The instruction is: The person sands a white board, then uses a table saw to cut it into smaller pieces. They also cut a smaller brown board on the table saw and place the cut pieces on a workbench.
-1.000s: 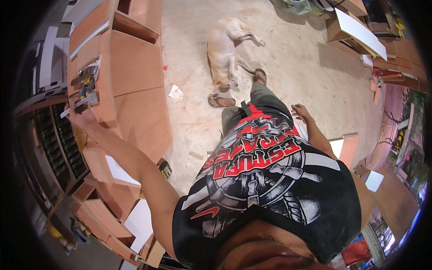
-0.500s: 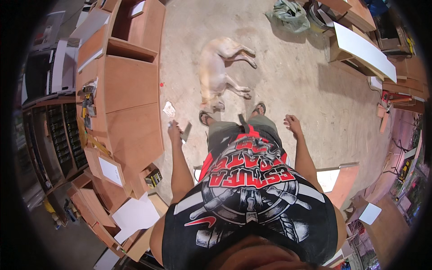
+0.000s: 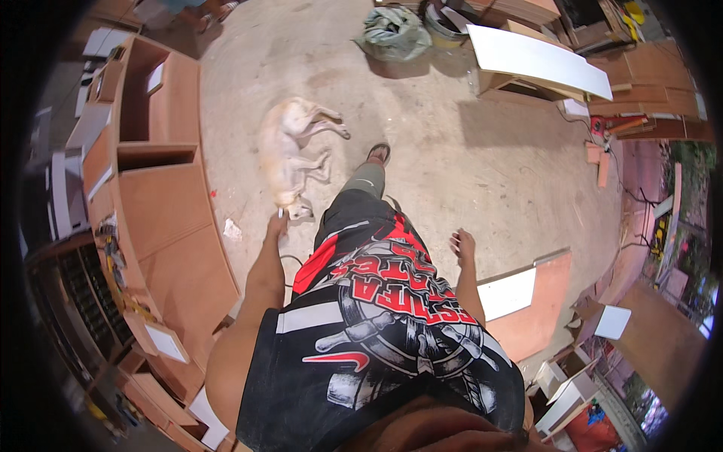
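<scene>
Rack (image 3: 71, 301): dark, at the far left, bent by the lens, with rows of small compartments.
Tools (image 3: 111, 248): a small cluttered group along the outer edge of the cabinet, too small to tell apart.
Cabinet (image 3: 169, 200): long, brown and wooden, running away from the wearer, with open compartments at its far end.
Other person (image 3: 202, 21): only lower legs and feet show, beyond the cabinet at the top.
Paper (image 3: 233, 230): white and crumpled, on the floor between cabinet and left hand.
Left hand (image 3: 276, 227): reaches forward over the floor, just below the dog's head in view. Its fingers look drawn together, but whether they grip cannot be told.
Pale thing (image 3: 281, 213): a tiny light shape right at the left fingertips; its kind is unclear.
Dog (image 3: 282, 151): cream-coloured, lying on its side on the floor (image 3: 422, 135), legs pointing right, head toward the wearer.
Wearer: black, white and red shirt (image 3: 392, 324); one sandalled foot (image 3: 379, 154) set forward, right of the dog.
Sack (image 3: 393, 34): greenish, slumped on the floor near the top.
Bucket (image 3: 447, 34): just right of the sack, with things sticking out.
Right hand (image 3: 463, 245): hangs over the floor, empty, fingers loosely apart and slightly bent.
White board (image 3: 510, 295): low, below and right of the right hand, with a brown board (image 3: 544, 301) bordering it.
White panel (image 3: 538, 60): lies atop a wooden box, upper right.
Offcuts (image 3: 600, 162): short wooden pieces on the floor at the right.
White square (image 3: 613, 322): small, beside a large brown sheet (image 3: 659, 343), far right.
</scene>
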`<state>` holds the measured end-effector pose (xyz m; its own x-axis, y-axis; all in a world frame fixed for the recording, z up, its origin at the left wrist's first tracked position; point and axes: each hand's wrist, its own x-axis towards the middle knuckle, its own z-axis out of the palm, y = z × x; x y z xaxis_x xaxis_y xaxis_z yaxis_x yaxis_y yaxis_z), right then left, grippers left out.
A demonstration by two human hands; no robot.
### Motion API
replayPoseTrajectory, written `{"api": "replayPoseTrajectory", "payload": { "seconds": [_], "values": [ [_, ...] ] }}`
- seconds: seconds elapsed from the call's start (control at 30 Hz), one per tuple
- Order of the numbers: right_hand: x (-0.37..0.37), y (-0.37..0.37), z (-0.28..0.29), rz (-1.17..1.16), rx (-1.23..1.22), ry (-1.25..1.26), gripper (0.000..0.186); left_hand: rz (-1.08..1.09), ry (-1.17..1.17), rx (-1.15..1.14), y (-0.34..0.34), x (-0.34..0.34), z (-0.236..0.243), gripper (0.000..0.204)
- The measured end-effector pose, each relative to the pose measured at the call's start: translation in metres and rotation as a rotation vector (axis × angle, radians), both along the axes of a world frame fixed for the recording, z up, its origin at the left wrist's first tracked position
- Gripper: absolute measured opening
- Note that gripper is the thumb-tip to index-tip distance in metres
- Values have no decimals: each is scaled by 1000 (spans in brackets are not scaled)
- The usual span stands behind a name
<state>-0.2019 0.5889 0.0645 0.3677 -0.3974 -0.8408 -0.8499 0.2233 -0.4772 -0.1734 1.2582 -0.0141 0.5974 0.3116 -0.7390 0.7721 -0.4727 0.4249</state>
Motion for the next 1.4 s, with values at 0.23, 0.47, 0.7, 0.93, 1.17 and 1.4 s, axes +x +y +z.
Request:
{"api": "replayPoseTrajectory", "payload": {
  "seconds": [0.23, 0.47, 0.7, 0.93, 1.17, 1.4],
  "values": [
    [32, -5, 8, 4, -19, 28, 40, -287, -244, 208, -180, 286, 30, 65],
    [86, -105, 27, -228, 8, 29, 43, -310, -333, -56, -386, 487, 59, 65],
    [165, -211, 42, -268, 22, 28, 45, -365, -405, -89, -538, 573, 52, 64],
    [284, -411, -6, 230, 8, 140, 36, 105, -404, -42, -615, 586, 57, 65],
    [503, -626, 40, 529, -343, -45, 34, 536, -439, -164, -653, 566, 98, 80],
    [688, -658, 81, 453, -343, -237, 36, 767, -445, -279, -678, 601, 82, 76]
  ]
}}
